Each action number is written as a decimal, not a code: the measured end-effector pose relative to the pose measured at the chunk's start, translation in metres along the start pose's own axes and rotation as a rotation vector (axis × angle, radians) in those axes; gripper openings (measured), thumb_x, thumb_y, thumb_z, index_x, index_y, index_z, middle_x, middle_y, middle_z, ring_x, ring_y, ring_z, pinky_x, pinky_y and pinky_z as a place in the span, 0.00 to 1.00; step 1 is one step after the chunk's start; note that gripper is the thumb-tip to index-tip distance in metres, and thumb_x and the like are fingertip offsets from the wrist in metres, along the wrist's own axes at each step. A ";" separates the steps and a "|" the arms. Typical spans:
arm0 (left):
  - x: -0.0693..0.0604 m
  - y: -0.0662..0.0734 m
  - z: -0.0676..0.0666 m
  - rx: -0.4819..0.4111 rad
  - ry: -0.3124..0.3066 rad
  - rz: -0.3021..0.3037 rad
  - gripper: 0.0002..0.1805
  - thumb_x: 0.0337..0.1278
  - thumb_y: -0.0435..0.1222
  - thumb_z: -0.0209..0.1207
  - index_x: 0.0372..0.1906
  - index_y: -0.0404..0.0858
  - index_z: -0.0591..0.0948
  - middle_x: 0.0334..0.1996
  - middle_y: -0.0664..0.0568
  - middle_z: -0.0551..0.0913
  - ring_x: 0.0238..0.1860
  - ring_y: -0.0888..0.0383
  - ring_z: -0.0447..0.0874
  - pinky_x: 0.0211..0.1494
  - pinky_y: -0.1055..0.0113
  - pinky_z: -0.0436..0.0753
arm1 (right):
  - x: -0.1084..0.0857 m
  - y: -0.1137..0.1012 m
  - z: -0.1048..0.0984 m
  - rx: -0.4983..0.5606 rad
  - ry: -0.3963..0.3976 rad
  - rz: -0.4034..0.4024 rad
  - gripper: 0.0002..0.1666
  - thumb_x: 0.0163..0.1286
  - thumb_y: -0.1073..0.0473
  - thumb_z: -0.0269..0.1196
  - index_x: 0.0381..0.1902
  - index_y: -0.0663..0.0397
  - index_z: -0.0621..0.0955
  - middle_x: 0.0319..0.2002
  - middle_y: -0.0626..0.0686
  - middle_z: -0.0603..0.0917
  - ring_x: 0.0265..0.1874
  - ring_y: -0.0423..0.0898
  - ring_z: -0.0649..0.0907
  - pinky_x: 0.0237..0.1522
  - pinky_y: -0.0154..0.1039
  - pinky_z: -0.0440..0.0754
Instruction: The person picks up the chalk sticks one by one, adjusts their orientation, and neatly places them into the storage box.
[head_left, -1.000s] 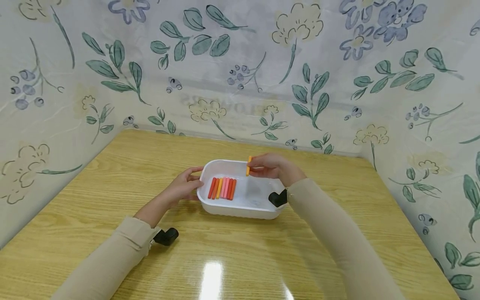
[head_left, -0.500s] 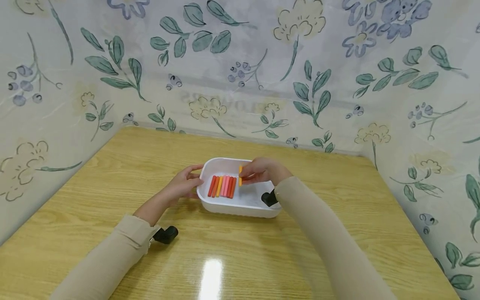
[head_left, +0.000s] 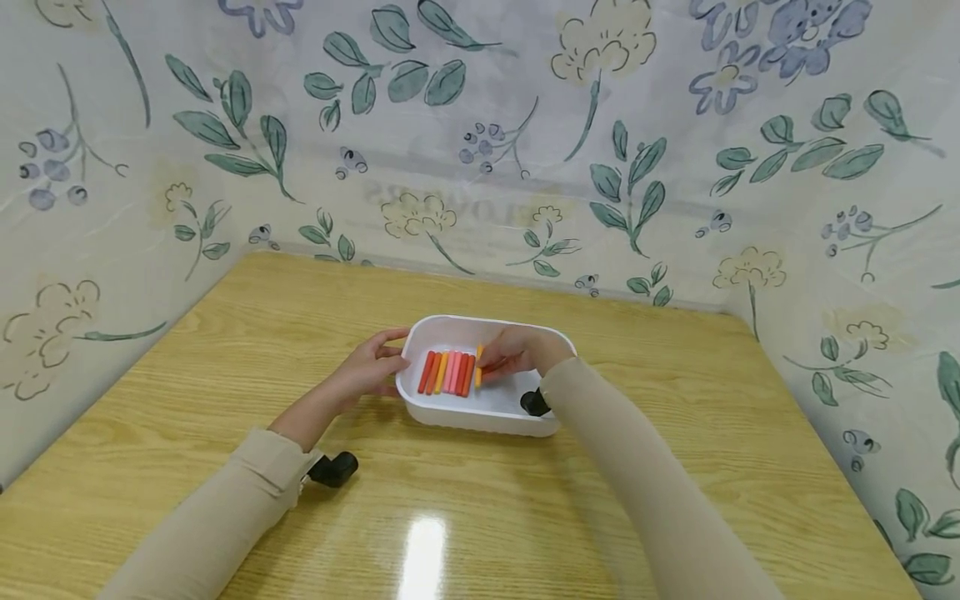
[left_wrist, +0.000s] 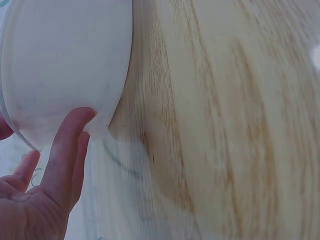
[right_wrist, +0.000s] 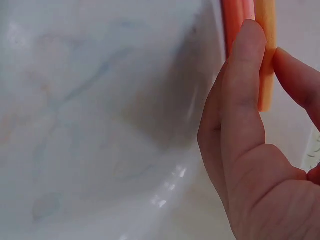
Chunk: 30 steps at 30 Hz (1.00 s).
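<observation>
A white plastic tray [head_left: 480,419] stands on the table. Inside its left half lies a row of several red, orange, yellow and pink crayons [head_left: 447,372], side by side. My left hand [head_left: 365,367] grips the tray's left end, the thumb at the rim and the fingers along the outer wall [left_wrist: 65,65]. Between thumb and fingers my right hand [head_left: 517,348] pinches a yellow-orange crayon [right_wrist: 267,55], low inside the tray, just right of the row. Whether that crayon touches the tray floor cannot be seen. The right hand and sleeve cover part of the tray's right side.
The wood-grain table [head_left: 480,517] extends around the tray on all sides. Flower-patterned cloth [head_left: 480,142] rises behind it and at both sides. A black wrist camera [head_left: 333,469] sits at the left cuff, another [head_left: 535,403] at the right.
My right hand has moved left and down into the tray with the yellow-orange crayon, from over the far rim to beside the row. The left hand keeps its hold on the tray.
</observation>
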<state>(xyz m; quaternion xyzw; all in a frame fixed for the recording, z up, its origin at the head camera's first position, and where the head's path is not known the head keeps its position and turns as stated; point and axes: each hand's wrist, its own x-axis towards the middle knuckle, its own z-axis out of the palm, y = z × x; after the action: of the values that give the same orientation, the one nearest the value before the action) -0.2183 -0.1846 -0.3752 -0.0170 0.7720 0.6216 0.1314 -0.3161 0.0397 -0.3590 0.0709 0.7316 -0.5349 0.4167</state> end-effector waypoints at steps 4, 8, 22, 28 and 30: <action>0.000 0.000 0.000 0.012 0.002 0.005 0.32 0.65 0.31 0.47 0.71 0.38 0.52 0.63 0.30 0.60 0.56 0.36 0.69 0.44 0.54 0.82 | 0.003 0.003 0.002 0.004 0.006 0.027 0.06 0.60 0.75 0.60 0.37 0.72 0.76 0.32 0.61 0.80 0.27 0.51 0.82 0.39 0.39 0.83; 0.000 0.001 0.001 0.019 0.001 0.005 0.32 0.65 0.31 0.47 0.72 0.38 0.52 0.63 0.30 0.60 0.56 0.36 0.69 0.44 0.54 0.82 | 0.005 0.004 0.004 -0.007 0.019 0.047 0.06 0.60 0.76 0.60 0.37 0.73 0.76 0.30 0.62 0.80 0.27 0.51 0.82 0.39 0.39 0.83; 0.000 0.001 0.002 0.006 0.000 0.005 0.32 0.65 0.30 0.47 0.72 0.38 0.52 0.63 0.30 0.60 0.56 0.36 0.69 0.44 0.53 0.82 | -0.006 -0.002 0.000 -0.094 0.043 -0.037 0.13 0.61 0.74 0.60 0.44 0.72 0.76 0.33 0.60 0.80 0.31 0.50 0.81 0.47 0.41 0.80; 0.001 -0.001 0.001 0.008 0.004 0.005 0.32 0.65 0.30 0.47 0.72 0.38 0.52 0.63 0.30 0.59 0.56 0.36 0.69 0.44 0.53 0.82 | -0.013 -0.009 -0.004 -0.078 0.043 -0.111 0.22 0.62 0.72 0.59 0.55 0.70 0.72 0.40 0.60 0.79 0.35 0.51 0.81 0.45 0.41 0.81; 0.001 -0.001 0.001 0.007 0.004 0.005 0.32 0.65 0.30 0.47 0.72 0.38 0.51 0.63 0.30 0.59 0.57 0.35 0.68 0.44 0.52 0.82 | -0.017 -0.011 -0.004 -0.048 0.039 -0.139 0.23 0.62 0.72 0.60 0.56 0.70 0.72 0.44 0.62 0.79 0.35 0.51 0.82 0.45 0.42 0.81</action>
<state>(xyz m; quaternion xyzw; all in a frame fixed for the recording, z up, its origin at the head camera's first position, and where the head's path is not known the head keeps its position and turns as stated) -0.2186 -0.1839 -0.3764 -0.0159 0.7744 0.6193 0.1286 -0.3133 0.0448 -0.3393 0.0203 0.7554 -0.5434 0.3657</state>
